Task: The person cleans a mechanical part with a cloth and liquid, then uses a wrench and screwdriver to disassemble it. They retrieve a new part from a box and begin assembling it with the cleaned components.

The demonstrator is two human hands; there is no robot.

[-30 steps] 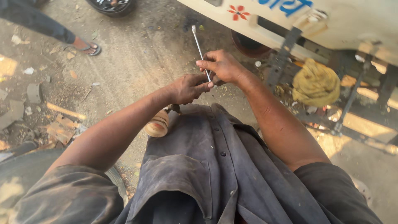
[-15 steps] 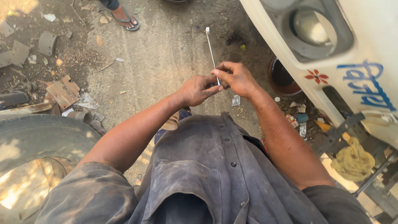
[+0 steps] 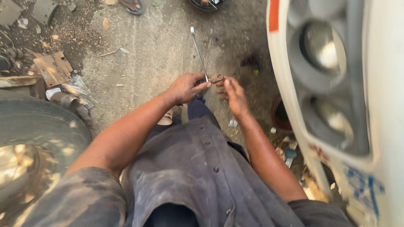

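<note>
Hands are held close together at frame centre. A thin metal rod (image 3: pixel 198 52) is gripped at its lower end by the left hand (image 3: pixel 185 87) and points toward the upper frame. A small rusty part (image 3: pixel 217 78) is pinched between the left fingertips and the right hand (image 3: pixel 234 95). A tyre (image 3: pixel 38 138) lies at lower left, a white vehicle (image 3: pixel 336 105) at right.

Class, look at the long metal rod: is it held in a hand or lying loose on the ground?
Held. The left hand grips the metal rod at its near end.
</note>
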